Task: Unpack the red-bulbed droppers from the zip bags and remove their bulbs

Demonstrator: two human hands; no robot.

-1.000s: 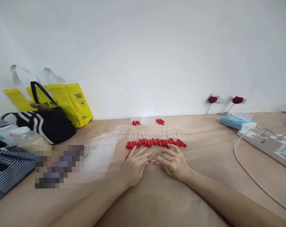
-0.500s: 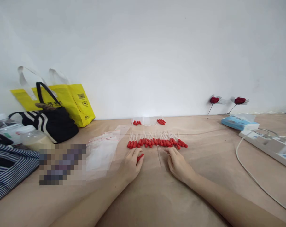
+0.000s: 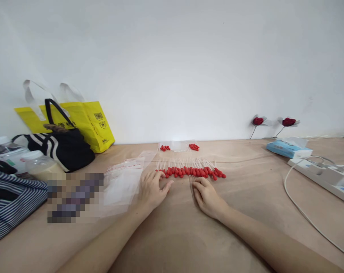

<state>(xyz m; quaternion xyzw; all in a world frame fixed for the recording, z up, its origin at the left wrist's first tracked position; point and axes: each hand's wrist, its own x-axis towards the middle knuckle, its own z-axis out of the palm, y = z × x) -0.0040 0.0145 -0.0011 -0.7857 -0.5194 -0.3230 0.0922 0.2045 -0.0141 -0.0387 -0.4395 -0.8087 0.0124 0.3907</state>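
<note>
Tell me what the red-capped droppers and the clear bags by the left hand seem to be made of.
Dropper bulbs: matte, opaque red, probably rubber. Their thin tubes are clear, glass or plastic; too small to tell which. Bags: thin, glossy transparent plastic film, with the table showing through and red strips along the mouths.

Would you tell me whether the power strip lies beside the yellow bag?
No, the power strip lies far right, while the yellow bag stands far left.
</note>
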